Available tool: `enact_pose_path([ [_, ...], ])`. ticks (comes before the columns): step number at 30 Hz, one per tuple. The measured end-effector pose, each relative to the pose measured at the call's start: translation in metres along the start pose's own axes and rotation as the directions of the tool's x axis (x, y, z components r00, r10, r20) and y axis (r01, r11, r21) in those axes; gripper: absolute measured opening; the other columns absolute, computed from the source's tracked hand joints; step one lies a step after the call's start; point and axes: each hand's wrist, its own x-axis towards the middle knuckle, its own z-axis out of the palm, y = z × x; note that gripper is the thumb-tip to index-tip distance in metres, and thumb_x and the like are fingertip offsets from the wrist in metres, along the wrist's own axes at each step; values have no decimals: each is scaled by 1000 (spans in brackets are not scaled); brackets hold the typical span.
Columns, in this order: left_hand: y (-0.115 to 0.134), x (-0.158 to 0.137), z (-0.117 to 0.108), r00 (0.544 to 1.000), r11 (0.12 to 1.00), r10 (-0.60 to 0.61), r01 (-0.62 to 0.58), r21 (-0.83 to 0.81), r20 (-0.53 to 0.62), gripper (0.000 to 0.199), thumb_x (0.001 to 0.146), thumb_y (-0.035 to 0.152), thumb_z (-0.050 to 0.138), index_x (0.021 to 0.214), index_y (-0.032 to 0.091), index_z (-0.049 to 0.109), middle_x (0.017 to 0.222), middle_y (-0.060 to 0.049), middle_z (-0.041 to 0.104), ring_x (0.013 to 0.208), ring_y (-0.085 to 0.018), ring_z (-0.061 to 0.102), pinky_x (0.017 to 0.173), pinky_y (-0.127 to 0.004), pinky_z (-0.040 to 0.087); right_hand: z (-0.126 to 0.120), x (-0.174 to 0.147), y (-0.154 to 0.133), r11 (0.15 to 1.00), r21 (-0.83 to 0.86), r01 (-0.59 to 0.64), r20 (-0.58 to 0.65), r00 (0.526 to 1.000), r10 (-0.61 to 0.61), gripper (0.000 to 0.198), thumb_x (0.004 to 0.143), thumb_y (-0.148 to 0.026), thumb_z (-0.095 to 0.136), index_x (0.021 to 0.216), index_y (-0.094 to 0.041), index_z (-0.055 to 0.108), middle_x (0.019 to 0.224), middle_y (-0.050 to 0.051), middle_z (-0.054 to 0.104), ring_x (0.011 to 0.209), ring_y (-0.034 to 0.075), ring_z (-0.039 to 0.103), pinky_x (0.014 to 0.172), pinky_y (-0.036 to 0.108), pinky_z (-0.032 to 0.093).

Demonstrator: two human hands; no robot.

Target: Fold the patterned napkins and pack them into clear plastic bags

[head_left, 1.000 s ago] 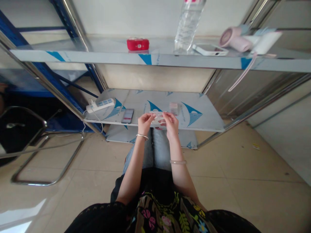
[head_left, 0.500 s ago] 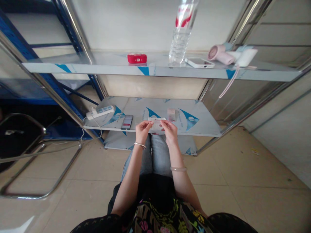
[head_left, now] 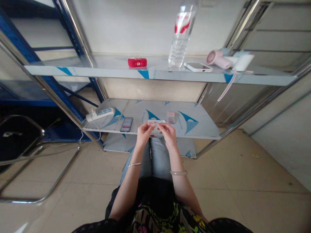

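Both of my hands are raised in front of the lower metal shelf (head_left: 204, 129), over my knees. My left hand (head_left: 143, 133) and my right hand (head_left: 167, 134) pinch the two ends of a small flat clear packet (head_left: 156, 124) with white and pink contents. The packet is held level just above the shelf's front edge. A small pink-and-white box (head_left: 171, 117) stands on the shelf just behind my right hand. A dark flat card-like item (head_left: 126, 124) lies on the shelf to the left of my left hand.
A white power strip (head_left: 100, 113) lies at the lower shelf's left. The upper shelf (head_left: 102, 69) carries a red case (head_left: 137, 62), a water bottle (head_left: 179, 38), a white phone (head_left: 198, 66) and a pink hair dryer (head_left: 218, 58). A black chair (head_left: 21, 142) stands at left.
The view has tilted up, so the shelves sit lower in the picture. My hands have stayed on the packet and drawn slightly closer together.
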Motion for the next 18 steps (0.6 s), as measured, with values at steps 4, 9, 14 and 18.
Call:
enact_pose_path([
  [4, 5, 1, -1, 1000, 998, 18, -17, 59, -5, 21, 74, 35, 65, 78, 14, 65, 71, -2, 65, 64, -11, 58, 63, -22, 47, 2, 2, 4, 999, -32, 37, 11, 999, -37, 30, 69, -46, 66, 80, -18, 66, 80, 5, 68, 74, 18, 62, 61, 28, 48],
  [9, 7, 1, -3, 999, 991, 22, -16, 135, -45, 22, 74, 36, 65, 79, 15, 65, 72, -3, 67, 65, -12, 59, 61, -22, 47, 8, 3, 9, 990, -81, 113, -12, 993, -114, 30, 74, -47, 62, 81, -18, 65, 82, 7, 68, 75, 19, 62, 66, 29, 50],
  [14, 10, 2, -1, 997, 995, 6, 2, 102, -76, 22, 72, 36, 66, 77, 14, 67, 68, -2, 67, 63, -13, 59, 62, -23, 46, 11, 1, 4, 995, -36, 88, -33, 995, -89, 29, 72, -46, 65, 80, -18, 66, 79, 6, 69, 72, 19, 63, 63, 29, 50],
  [18, 16, 1, 2, 993, 998, -66, 66, -5, -94, 22, 69, 34, 69, 77, 14, 71, 73, -3, 70, 67, -13, 61, 67, -24, 48, 12, -3, -3, 997, 39, 64, -32, 997, -63, 28, 71, -44, 67, 80, -18, 66, 83, 6, 70, 77, 20, 64, 67, 31, 52],
])
